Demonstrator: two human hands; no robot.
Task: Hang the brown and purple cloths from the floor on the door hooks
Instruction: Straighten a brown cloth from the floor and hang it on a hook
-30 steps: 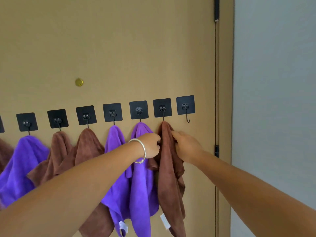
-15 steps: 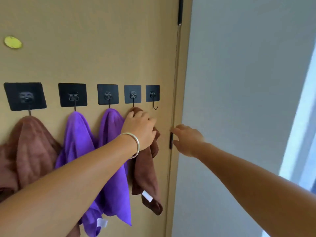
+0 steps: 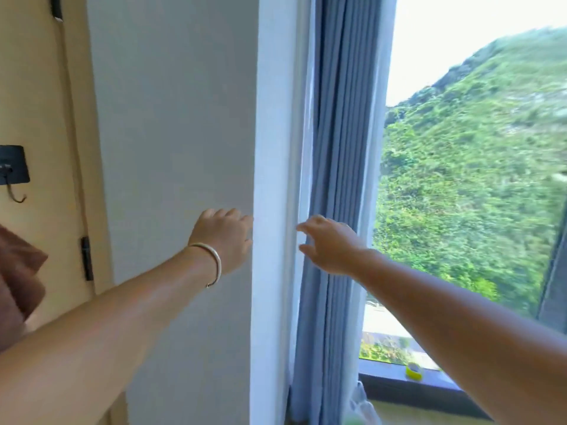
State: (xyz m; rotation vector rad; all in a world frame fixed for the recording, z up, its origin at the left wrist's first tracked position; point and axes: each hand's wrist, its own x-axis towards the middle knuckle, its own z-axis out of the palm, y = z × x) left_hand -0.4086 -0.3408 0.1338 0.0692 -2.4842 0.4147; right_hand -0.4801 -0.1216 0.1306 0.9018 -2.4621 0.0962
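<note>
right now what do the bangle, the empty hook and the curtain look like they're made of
Bangle on the left wrist: looks like silvery metal, smooth with a pale sheen. Empty hook: thin dark bent wire, probably metal, under a matte black square pad, maybe plastic. Curtain: soft blue-grey fabric, hanging in vertical folds.

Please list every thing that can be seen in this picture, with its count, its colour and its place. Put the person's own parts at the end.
door hook: one, black plate with a metal hook, far left on the door, nothing hanging on it
brown cloth: one, brown, left edge, below the hook, only partly in view
door: one, tan, left side
hinge: one, black, at the door's right edge
wall: one, pale grey, centre
curtain: one, blue-grey, right of the wall
window: one, green hillside behind it, right side
small object on the sill: one, yellow-green, bottom right, too blurred to name
bracelet: one, silver, on the left wrist
left hand: one, empty, before the wall
right hand: one, empty, fingers spread, before the curtain
</note>
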